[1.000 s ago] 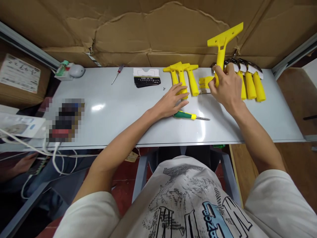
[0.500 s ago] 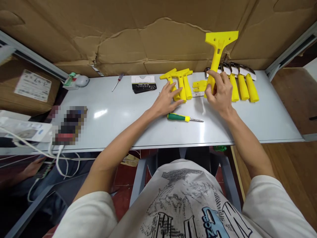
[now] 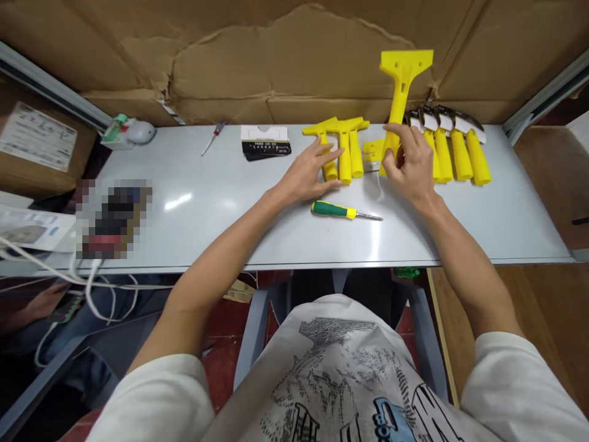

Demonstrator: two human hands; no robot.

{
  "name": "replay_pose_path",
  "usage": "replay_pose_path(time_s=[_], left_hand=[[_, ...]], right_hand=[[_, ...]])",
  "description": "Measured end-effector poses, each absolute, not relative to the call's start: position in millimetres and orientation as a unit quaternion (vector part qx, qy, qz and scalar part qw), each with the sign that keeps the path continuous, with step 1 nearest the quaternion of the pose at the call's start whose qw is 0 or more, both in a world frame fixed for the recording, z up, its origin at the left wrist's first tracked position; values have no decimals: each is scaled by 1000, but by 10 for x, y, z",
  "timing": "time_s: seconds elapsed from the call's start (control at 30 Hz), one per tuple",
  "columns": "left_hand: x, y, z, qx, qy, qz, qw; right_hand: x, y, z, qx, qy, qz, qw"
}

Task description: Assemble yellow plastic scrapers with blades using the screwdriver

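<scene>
My right hand (image 3: pixel 408 161) is closed round the lower handle of a yellow scraper (image 3: pixel 401 80), held upright with its wide head at the top. My left hand (image 3: pixel 309 172), fingers spread, rests at the left side of a group of yellow scraper handles (image 3: pixel 344 150) lying side by side. Between the hands lie small yellow plates (image 3: pixel 372 149) and a metal piece (image 3: pixel 371 166). Nearer the front edge is a green and yellow screwdriver (image 3: pixel 335 210). Several yellow scrapers with black and white heads (image 3: pixel 461 153) lie right of my right hand.
On the white table (image 3: pixel 221 221) are a small screwdriver (image 3: pixel 214 136), a black and white box (image 3: pixel 265 142), a white mouse-like item (image 3: pixel 140 131) and a blurred-out object (image 3: pixel 115 221). Cables (image 3: pixel 96 288) hang at left. Another person's hand (image 3: pixel 45 302) shows below. Cardboard (image 3: pixel 221 67) stands behind.
The held scraper has tilted slightly leftward, more upright. The fingers of my left hand have shifted a little beside the grouped handles. The camera view has moved slightly.
</scene>
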State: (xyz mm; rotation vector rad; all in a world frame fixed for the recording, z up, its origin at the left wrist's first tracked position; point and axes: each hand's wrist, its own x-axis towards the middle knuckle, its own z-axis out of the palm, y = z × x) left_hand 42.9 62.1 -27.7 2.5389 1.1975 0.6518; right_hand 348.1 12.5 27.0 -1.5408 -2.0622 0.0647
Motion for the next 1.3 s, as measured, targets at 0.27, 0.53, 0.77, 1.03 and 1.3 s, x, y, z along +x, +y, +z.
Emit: replay_pose_path(time_s=[0.27,0.53,0.77,1.03,1.3], left_hand=[[567,675,-351,888,403,197,105],[511,564,-107,861,360,330,142],[674,74,174,760,282,453,370],[392,280,244,707,363,560,236],[-1,399,381,762,352,469,276]], right_hand=[[3515,193,258,-551,-769,48,321],[3171,-100,304,-460,-808,129,346],[2975,-330,334,-372,-846,151,352],[3016,-204,11,-328,-878,211,277],[3271,-224,385,-340,-931,133,0]])
